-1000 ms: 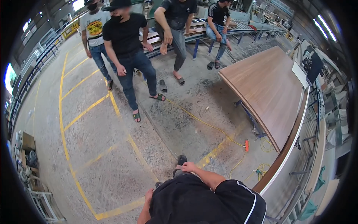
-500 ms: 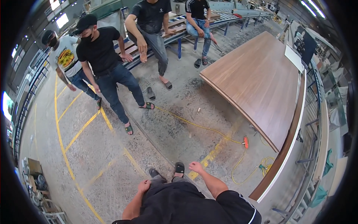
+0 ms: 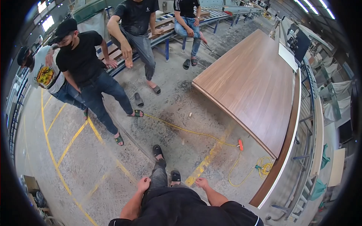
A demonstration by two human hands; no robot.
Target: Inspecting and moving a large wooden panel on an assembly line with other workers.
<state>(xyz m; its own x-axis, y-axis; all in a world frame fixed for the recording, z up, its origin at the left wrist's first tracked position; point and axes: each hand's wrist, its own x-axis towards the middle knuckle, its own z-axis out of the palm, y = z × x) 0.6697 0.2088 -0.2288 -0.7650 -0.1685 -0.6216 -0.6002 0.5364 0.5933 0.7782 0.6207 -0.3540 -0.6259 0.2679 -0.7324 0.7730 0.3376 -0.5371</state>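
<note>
I am walking over a concrete floor, my black shirt and dark trousers filling the lower edge. My left hand (image 3: 143, 185) hangs by my left thigh with curled fingers and nothing in it. My right hand (image 3: 201, 183) swings at my right side, fingers loosely closed, also holding nothing. A yellow hose (image 3: 188, 131) runs across the floor ahead of my feet to an orange-handled tool (image 3: 240, 144) lying beside a big stack of brown wood panels (image 3: 256, 83).
Two people in dark and light shirts walk at the left (image 3: 90, 75). Two others sit on a blue roller conveyor (image 3: 166, 34) at the back. Yellow lines (image 3: 71, 147) mark the floor. A coil of hose (image 3: 264, 164) lies under the panel stack's edge.
My view has moved forward and turned right: the panel stack is closer and more central, the walking people have shifted left. My arms have swung beside my body.
</note>
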